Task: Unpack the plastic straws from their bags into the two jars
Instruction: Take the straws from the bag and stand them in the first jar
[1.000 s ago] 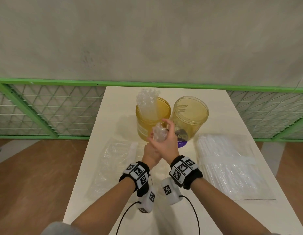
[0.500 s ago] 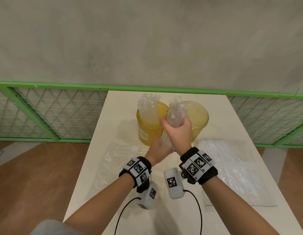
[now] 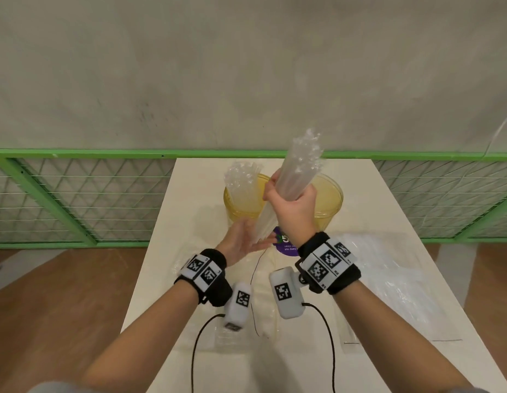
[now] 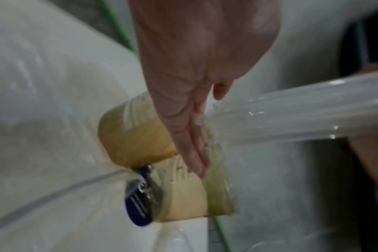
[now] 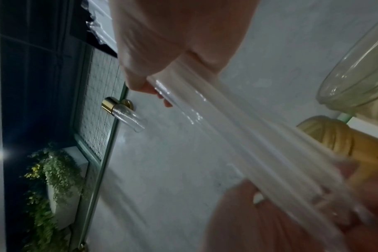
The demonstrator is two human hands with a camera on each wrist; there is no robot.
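My right hand [image 3: 292, 202] grips a thick bundle of clear plastic straws [image 3: 299, 168] and holds it tilted upright in front of the two amber jars. The bundle's lower ends [image 3: 264, 222] rest against the flat palm of my left hand [image 3: 244, 241], whose fingers are straight. The left jar [image 3: 241, 208] holds a bunch of clear straws [image 3: 242, 177] that stick out above its rim. The right jar [image 3: 329, 199] shows no straws inside. In the left wrist view the straight fingers [image 4: 194, 150] meet the bundle [image 4: 291, 117] in front of both jars.
A full bag of straws [image 3: 388, 282] lies on the white table [image 3: 402, 211] at the right. A flat clear bag [image 3: 190, 262] lies at the left under my left wrist. A green mesh fence [image 3: 76, 199] runs behind the table.
My right hand has lifted the straw bundle higher, so it stands tall above the jars. My left hand has opened flat under the bundle's lower ends.
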